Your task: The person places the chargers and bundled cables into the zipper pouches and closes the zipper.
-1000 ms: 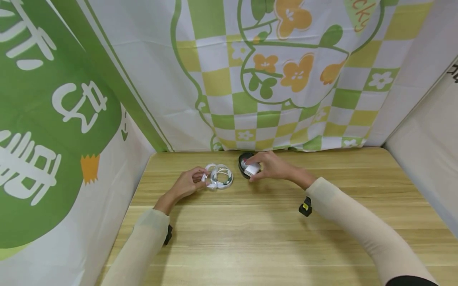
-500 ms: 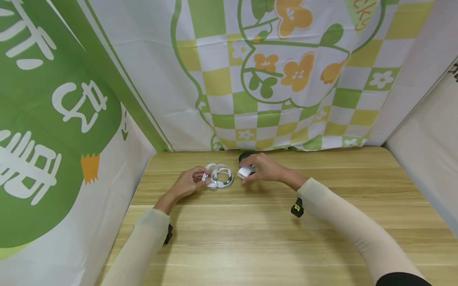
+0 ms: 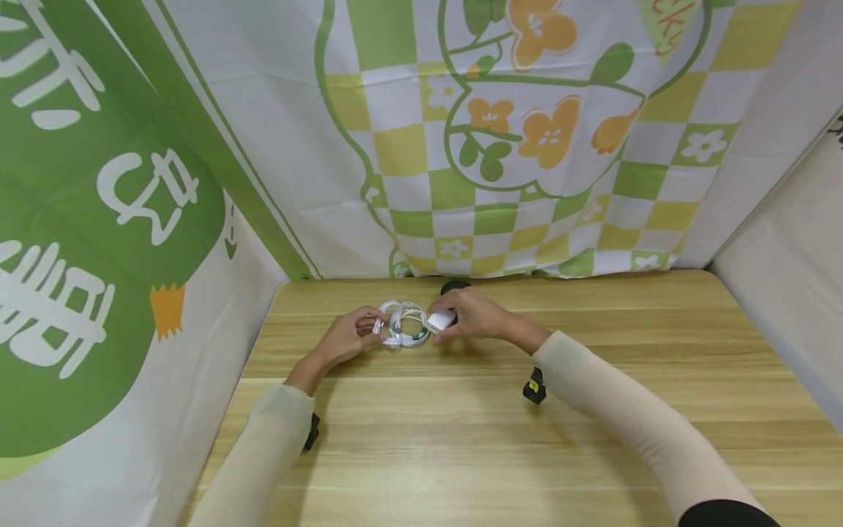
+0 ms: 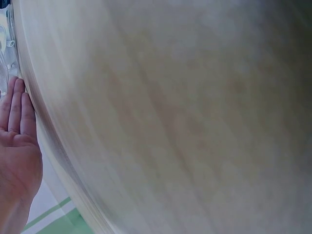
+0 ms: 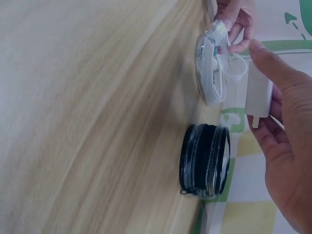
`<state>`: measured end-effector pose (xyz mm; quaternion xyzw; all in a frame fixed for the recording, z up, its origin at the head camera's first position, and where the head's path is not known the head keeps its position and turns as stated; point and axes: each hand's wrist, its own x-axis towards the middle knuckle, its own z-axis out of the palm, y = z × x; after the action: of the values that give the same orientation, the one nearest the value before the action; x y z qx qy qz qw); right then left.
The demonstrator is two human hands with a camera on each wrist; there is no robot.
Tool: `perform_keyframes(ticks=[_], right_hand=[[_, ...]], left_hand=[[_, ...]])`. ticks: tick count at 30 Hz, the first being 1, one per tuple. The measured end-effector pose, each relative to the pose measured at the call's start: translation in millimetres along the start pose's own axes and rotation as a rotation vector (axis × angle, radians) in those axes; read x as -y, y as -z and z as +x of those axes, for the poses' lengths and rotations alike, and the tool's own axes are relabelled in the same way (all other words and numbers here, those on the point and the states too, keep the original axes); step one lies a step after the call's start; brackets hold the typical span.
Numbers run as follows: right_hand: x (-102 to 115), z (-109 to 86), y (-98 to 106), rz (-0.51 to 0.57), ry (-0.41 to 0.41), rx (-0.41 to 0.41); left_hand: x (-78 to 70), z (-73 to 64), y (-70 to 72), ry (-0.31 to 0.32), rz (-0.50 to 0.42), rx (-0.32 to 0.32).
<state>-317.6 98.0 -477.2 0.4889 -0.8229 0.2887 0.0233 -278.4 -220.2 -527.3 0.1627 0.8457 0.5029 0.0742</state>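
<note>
My right hand [image 3: 481, 316] holds a white charger plug [image 5: 258, 90] between thumb and fingers, a metal prong showing at one end. It hovers right at the right side of a clear round case [image 5: 210, 73] with a coiled white cable [image 3: 416, 341] inside. The case's see-through lid [image 5: 236, 67] is lifted, and my left hand [image 3: 342, 338] pinches its edge from the left. Only part of the left palm and several fingers [image 4: 14, 109] show in the left wrist view. Behind my right hand stands a black round zip case [image 5: 204, 161], mostly hidden in the head view.
The wooden table [image 3: 421, 439] runs back to a checked, flowered cloth [image 3: 494, 219]. A green and white printed panel [image 3: 132, 293] closes off the left side, and a pale wall [image 3: 790, 293] the right.
The right hand has lifted the charger plug out of the black zip case and carried it left to the clear case. My left hand has stayed in place.
</note>
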Motion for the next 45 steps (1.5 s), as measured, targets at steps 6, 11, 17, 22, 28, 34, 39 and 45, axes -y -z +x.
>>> perform_keyframes(ticks=[6, 11, 17, 22, 28, 34, 39, 45], right_hand=[[3.2, 5.8, -7.2, -0.003, 0.015, -0.021], [4.9, 11.0, -13.4, -0.035, -0.024, -0.016], [5.9, 17.3, -19.2, -0.063, -0.075, -0.022], [6.9, 22.2, -23.8, -0.059, -0.118, -0.037], [-3.3, 26.5, -35.8, -0.070, -0.134, -0.051], [6.5, 29.8, -35.0, -0.103, -0.185, -0.045], [7.7, 32.9, -40.7, -0.130, -0.232, -0.055], [8.5, 36.5, -48.0, -0.129, -0.277, -0.066]], left_hand=[[0.8, 1.1, 0.3, 0.001, 0.006, -0.005], [1.2, 1.3, -0.8, 0.003, -0.003, -0.007], [1.9, 0.9, -1.2, 0.005, 0.001, -0.017], [1.8, 1.2, -1.6, 0.006, 0.001, -0.019], [1.7, 1.7, -0.8, 0.008, -0.001, -0.018], [0.4, 1.0, -0.1, 0.004, 0.007, -0.016], [0.6, 1.5, 0.0, 0.005, 0.014, -0.016], [4.2, 2.1, -0.4, 0.007, 0.005, -0.015]])
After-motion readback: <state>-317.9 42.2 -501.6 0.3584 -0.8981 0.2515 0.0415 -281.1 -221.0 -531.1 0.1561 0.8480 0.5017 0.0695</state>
